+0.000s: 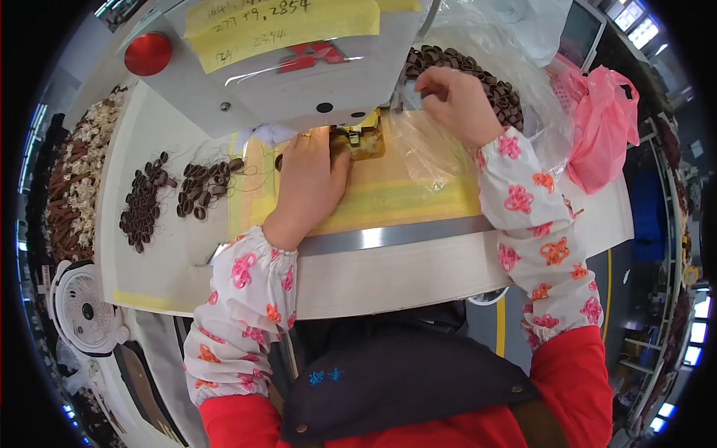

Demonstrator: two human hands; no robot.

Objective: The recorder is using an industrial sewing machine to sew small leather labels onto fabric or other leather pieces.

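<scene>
An industrial sewing machine stands over the table, its head covering part of the work. My left hand reaches to its presser foot, fingers forward and thumb bent in. The fingertips are partly hidden, and what they hold cannot be made out. Raised at the right of the machine head is my right hand, fingers curled and pinched together; anything in them is too small to name. Just behind it lies a large heap of small brown loops. One dark loop rests beside my left hand.
Two clusters of brown loops with loose threads lie on the table's left. A metal strip crosses the front. Clear plastic and a pink bag are at right; a white fan is at lower left.
</scene>
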